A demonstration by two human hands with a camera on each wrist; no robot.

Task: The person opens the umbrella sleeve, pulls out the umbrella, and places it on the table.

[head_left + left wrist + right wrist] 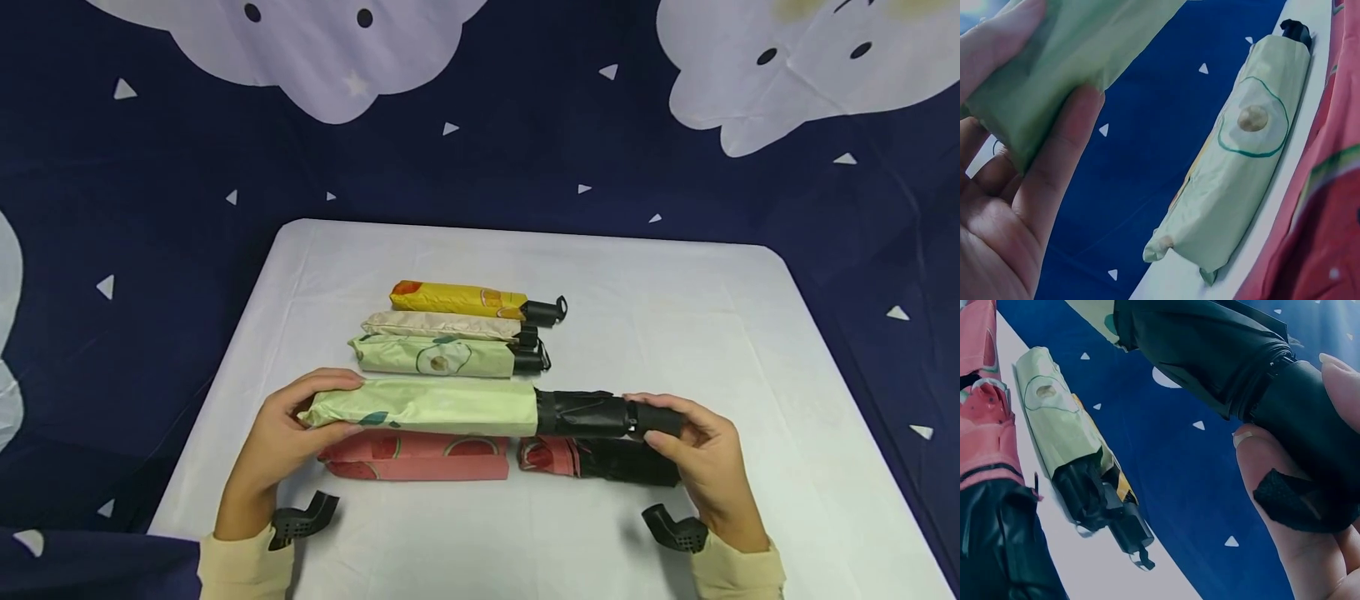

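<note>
Both hands hold a folded umbrella level above the table. Its far-left part is in a light green sleeve [450, 407], and black folded fabric [581, 414] shows between the sleeve and the black handle [1310, 419]. My left hand [281, 433] grips the sleeve's closed end, thumb on the near side. The handle is between the thumb and fingers of my right hand [708, 450], with a black strap [1304, 503] lying across those fingers. Below the held umbrella lie a pink watermelon-print sleeve [420, 468] and, right of it, a separate pink and black folded umbrella [626, 463].
Behind lie a light green umbrella with an avocado print [438, 357], a beige umbrella [442, 325] and a yellow umbrella [457, 298], side by side with handles to the right. They rest on a white table [660, 308]. A dark blue patterned cloth [525, 158] hangs behind.
</note>
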